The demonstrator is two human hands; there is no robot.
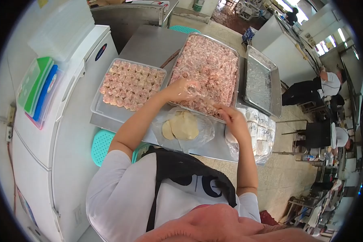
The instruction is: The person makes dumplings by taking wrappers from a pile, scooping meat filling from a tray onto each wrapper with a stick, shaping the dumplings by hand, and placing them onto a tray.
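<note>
Over the near left part of a big metal tray (238,76) of minced meat (207,52) is my left hand (182,89), its fingers curled and smeared with meat. What they hold is too small to make out. My right hand (231,117), at the tray's near edge, is closed on the handle of a thin utensil (207,101) whose tip points toward my left hand. Round dough wrappers (184,126) lie on a plastic bag (205,135) just below both hands. Left of the meat, a plastic tray (96,105) holds several rows of filled dumplings (129,82).
An empty metal tray (260,76) stands right of the meat, with wrapped white packages (262,131) nearer me. A white freezer (74,121) borders the left side. Turquoise stools (103,147) sit by the table. People work at the far right.
</note>
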